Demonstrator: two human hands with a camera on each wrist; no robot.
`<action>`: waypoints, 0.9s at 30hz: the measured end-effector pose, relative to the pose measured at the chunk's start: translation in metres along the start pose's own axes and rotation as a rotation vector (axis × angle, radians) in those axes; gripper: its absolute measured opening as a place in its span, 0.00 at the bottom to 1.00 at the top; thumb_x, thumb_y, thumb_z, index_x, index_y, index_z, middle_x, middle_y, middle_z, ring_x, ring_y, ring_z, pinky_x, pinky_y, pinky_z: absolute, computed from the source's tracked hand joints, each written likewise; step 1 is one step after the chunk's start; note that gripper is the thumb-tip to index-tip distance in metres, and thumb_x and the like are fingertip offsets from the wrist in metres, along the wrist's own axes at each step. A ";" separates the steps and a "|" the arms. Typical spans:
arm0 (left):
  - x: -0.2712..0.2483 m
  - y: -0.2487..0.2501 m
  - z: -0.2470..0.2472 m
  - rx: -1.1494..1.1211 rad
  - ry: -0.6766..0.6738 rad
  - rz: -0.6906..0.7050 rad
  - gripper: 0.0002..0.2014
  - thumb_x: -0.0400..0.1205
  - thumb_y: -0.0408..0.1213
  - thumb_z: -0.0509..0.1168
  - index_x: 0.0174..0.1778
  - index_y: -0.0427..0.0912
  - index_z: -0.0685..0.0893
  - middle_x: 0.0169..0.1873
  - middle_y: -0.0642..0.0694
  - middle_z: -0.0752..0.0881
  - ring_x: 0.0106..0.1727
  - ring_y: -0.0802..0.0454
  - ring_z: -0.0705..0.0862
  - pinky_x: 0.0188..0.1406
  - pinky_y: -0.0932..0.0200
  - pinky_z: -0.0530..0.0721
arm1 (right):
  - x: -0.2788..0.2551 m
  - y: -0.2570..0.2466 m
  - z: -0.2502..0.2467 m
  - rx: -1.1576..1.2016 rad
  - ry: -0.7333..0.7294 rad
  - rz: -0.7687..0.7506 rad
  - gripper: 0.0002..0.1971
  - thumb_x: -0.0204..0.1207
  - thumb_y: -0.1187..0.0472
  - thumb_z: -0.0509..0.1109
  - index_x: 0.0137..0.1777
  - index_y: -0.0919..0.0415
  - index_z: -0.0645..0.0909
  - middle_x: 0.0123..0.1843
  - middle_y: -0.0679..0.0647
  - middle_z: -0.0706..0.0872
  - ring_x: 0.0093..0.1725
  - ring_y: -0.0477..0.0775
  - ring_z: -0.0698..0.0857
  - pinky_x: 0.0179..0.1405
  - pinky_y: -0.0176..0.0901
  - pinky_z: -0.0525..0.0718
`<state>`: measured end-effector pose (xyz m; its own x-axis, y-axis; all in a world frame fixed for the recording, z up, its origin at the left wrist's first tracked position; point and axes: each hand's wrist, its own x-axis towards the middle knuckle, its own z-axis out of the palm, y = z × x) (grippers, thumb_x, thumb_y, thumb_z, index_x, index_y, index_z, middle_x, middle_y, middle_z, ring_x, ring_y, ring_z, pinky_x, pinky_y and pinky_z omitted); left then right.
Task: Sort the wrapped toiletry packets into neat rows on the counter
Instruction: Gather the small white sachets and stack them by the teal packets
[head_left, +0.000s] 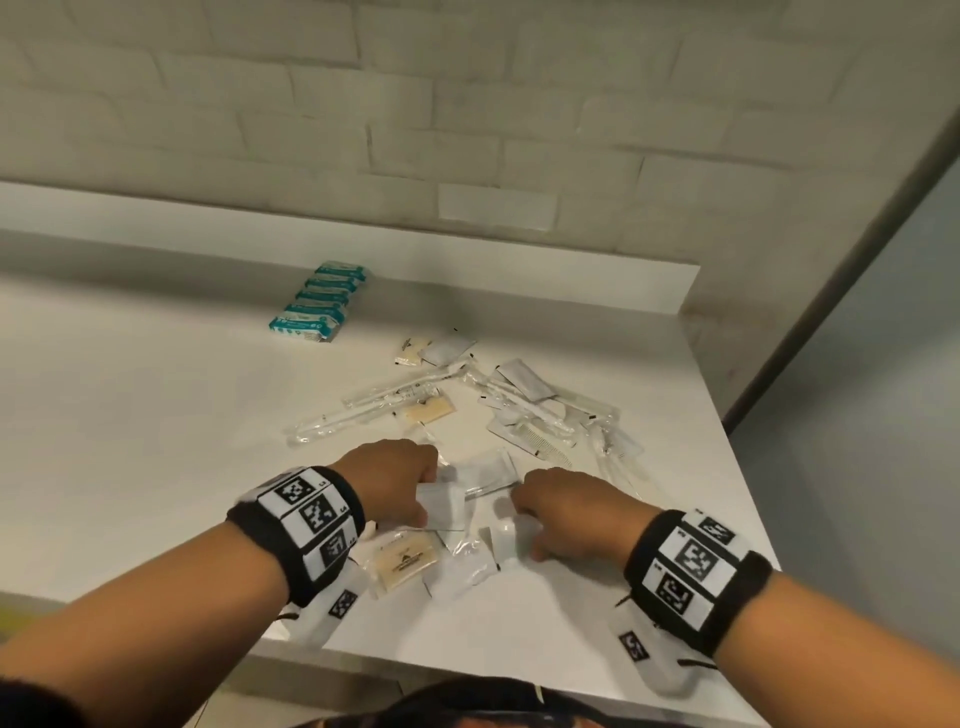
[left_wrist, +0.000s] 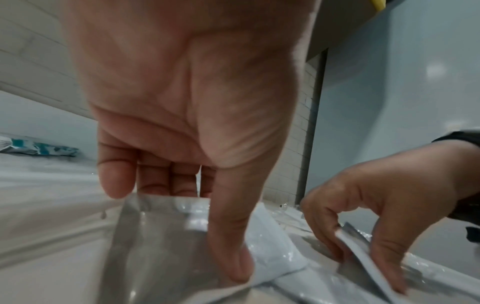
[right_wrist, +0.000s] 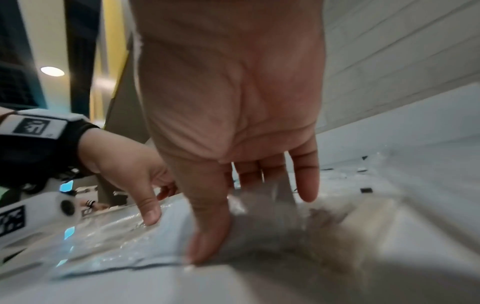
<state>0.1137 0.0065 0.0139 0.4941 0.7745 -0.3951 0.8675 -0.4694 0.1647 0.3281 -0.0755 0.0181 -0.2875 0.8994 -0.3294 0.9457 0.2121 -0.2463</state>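
Reaching into the scatter near the table's (head_left: 156, 415) front edge, both hands are down among the packets. The left hand (head_left: 395, 480) pinches a flat white sachet (head_left: 444, 506), thumb (left_wrist: 231, 242) on top and fingers behind it, as the left wrist view shows. The right hand (head_left: 563, 512) grips another white packet (head_left: 506, 540), thumb and fingers curled round its edge; the right wrist view is smeared with blur there. Between the two hands lies a clear-wrapped sachet (head_left: 488, 473). Just below the left hand sits a tan soap packet (head_left: 402, 561), touching a crumpled clear wrapper (head_left: 460, 569). Farther back, long clear-wrapped sticks (head_left: 363, 410) and a comb (head_left: 553, 452) lie jumbled in a loose heap. Well apart, toward the wall, teal-and-white packets (head_left: 319, 301) stand in one tidy row.
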 end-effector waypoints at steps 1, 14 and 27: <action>0.000 0.002 -0.003 -0.005 -0.001 0.011 0.13 0.76 0.47 0.69 0.52 0.50 0.75 0.49 0.52 0.80 0.48 0.50 0.79 0.34 0.60 0.73 | 0.001 0.003 -0.001 0.036 0.013 0.027 0.09 0.71 0.61 0.70 0.43 0.49 0.72 0.46 0.47 0.78 0.45 0.52 0.76 0.34 0.42 0.70; 0.039 0.054 -0.003 0.071 0.007 -0.021 0.32 0.72 0.49 0.74 0.69 0.44 0.71 0.60 0.43 0.73 0.60 0.45 0.78 0.51 0.55 0.80 | 0.005 0.070 -0.032 0.177 -0.010 0.530 0.19 0.81 0.57 0.62 0.71 0.60 0.71 0.63 0.57 0.81 0.49 0.53 0.76 0.47 0.40 0.73; 0.077 0.010 -0.063 -0.278 0.192 -0.102 0.19 0.76 0.52 0.71 0.54 0.42 0.84 0.41 0.52 0.80 0.44 0.51 0.80 0.41 0.60 0.75 | 0.109 0.068 -0.084 0.509 0.269 0.462 0.16 0.75 0.51 0.72 0.59 0.51 0.73 0.48 0.50 0.84 0.41 0.49 0.83 0.43 0.43 0.81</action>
<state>0.1639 0.0881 0.0416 0.3834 0.8892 -0.2496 0.8822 -0.2726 0.3838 0.3736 0.0692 0.0415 0.2318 0.9307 -0.2829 0.7555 -0.3554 -0.5504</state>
